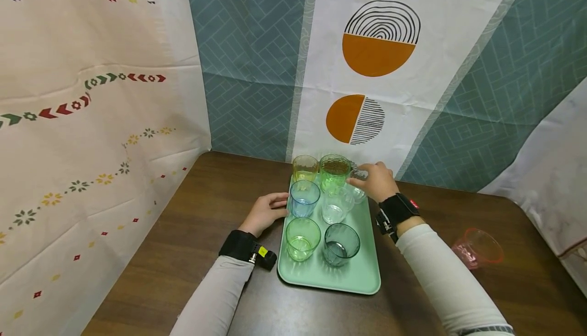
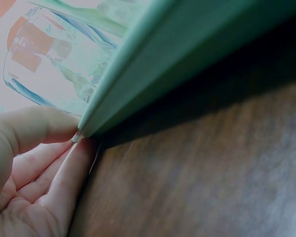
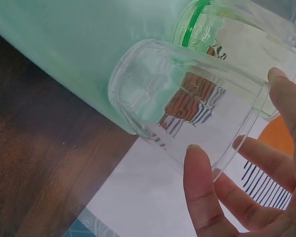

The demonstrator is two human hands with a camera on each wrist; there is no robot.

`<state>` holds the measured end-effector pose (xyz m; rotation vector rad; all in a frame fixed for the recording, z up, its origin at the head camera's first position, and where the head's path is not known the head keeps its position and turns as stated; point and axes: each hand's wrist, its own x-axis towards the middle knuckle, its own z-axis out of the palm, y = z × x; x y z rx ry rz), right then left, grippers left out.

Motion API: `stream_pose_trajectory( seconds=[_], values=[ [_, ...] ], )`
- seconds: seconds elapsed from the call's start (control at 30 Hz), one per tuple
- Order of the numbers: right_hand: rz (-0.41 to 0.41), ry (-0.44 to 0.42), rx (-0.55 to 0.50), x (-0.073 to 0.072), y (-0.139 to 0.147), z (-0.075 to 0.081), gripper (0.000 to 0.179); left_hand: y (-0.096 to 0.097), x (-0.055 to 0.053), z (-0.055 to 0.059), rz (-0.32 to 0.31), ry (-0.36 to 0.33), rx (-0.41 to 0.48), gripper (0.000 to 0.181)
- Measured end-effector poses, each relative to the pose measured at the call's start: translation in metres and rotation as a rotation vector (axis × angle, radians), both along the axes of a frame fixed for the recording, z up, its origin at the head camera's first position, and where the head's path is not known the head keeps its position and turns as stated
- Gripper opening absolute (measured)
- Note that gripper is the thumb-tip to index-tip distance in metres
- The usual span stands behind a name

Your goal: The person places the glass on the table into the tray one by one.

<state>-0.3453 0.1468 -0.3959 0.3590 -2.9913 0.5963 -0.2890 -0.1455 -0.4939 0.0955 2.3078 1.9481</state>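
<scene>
A mint-green tray [image 1: 331, 281] lies on the table with several drinking glasses on it. My left hand [image 1: 265, 213] pinches its left rim [image 2: 119, 76], beside a blue glass [image 1: 304, 202]. At the tray's far right corner, my right hand [image 1: 378, 181] grips a clear glass [image 3: 163, 98] near its rim, thumb and fingers spread around it. This glass stands beside a textured green glass [image 1: 335, 173]. Another clear glass [image 1: 332, 210] stands nearer me. Behind the blue glass is a yellow one [image 1: 304, 169]; in front are a light green glass [image 1: 302, 241] and a dark grey one [image 1: 341, 247].
Right of the tray, a pink glass [image 1: 478, 248] stands apart on the brown wooden table [image 1: 192, 208]. Patterned cloth [image 1: 252, 71] hangs behind the table, and a pale cloth [image 1: 91, 147] hangs along its left side.
</scene>
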Motion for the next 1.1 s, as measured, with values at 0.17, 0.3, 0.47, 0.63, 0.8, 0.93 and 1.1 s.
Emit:
stream_pose_trajectory(
  seconds=[0.17,0.3,0.47,0.63,0.8,0.93,1.1],
  values=[
    [0.028,0.016,-0.002,-0.0023,0.0024,-0.0039,0.060,-0.0009,-0.0013,-0.0022,-0.004,0.002,0.002,0.048],
    [0.030,0.006,-0.002,-0.0012,0.0021,-0.0039,0.060,-0.0018,-0.0015,-0.0039,-0.004,-0.014,0.011,0.049],
    [0.027,-0.002,0.004,-0.0005,0.0023,-0.0031,0.060,-0.0015,-0.0012,-0.0037,-0.008,0.006,0.006,0.049],
    [0.021,-0.007,0.005,0.0012,0.0024,-0.0007,0.060,-0.0007,-0.0009,-0.0015,-0.006,0.004,0.004,0.048],
    [0.021,-0.005,0.015,0.0042,0.0022,0.0031,0.060,-0.0009,-0.0010,-0.0012,-0.009,0.000,0.003,0.049],
    [0.026,0.008,0.029,0.0058,0.0020,0.0044,0.059,-0.0005,-0.0008,-0.0003,-0.003,-0.002,0.002,0.048],
    [0.041,0.013,0.027,0.0071,0.0029,0.0053,0.058,-0.0002,0.0015,0.0018,-0.001,-0.002,-0.017,0.048]
  ],
)
